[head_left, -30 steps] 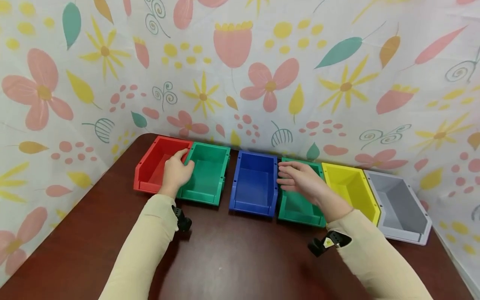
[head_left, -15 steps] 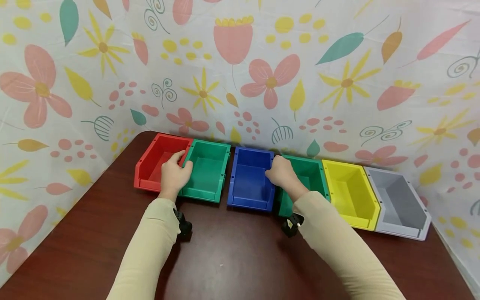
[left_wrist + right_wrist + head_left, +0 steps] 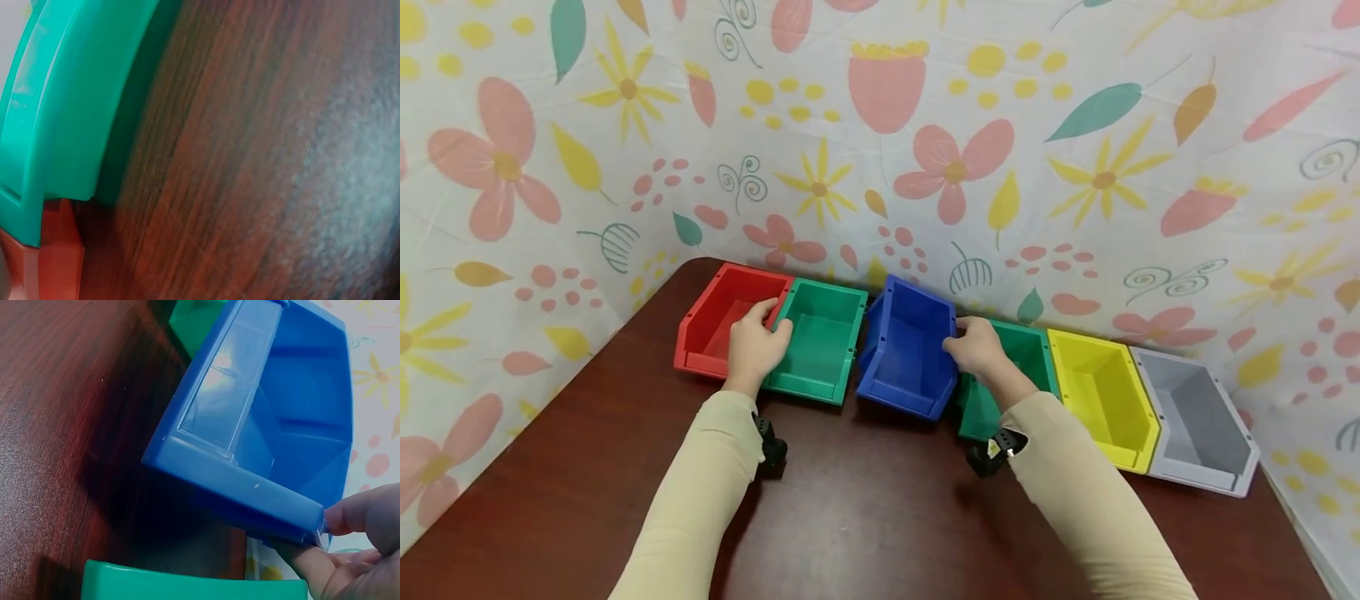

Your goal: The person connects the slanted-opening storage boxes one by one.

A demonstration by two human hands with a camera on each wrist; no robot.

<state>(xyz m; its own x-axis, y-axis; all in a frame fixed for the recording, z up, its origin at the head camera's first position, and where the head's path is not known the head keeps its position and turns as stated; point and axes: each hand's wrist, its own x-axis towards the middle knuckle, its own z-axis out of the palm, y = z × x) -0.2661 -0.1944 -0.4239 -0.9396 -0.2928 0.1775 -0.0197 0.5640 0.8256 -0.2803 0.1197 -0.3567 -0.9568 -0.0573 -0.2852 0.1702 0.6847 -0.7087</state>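
In the head view, my right hand point(image 3: 980, 348) pinches the right rim of a blue storage bin point(image 3: 912, 350). The bin's right side is raised off the table and it leans left. From the right wrist, the thumb shows over the edge of the blue bin point(image 3: 250, 481), with the other fingers beneath. My left hand point(image 3: 754, 343) straddles the adjoining walls of a red bin point(image 3: 707, 325) and a green bin point(image 3: 816, 337), thumb on the green side, fingers on the red side. The left wrist view shows the green bin's front point(image 3: 75, 112) and little of that hand.
Right of the blue bin stand a second green bin point(image 3: 1018, 354), a yellow bin point(image 3: 1093, 392) and a grey bin point(image 3: 1187, 408), side by side. A flowered cloth point(image 3: 880, 183) hangs behind the dark wooden table point(image 3: 850, 517).
My right hand has come from above the second green bin to the blue bin's right rim and gripped it. The blue bin has gone from flat to tilted. The left hand stays put.
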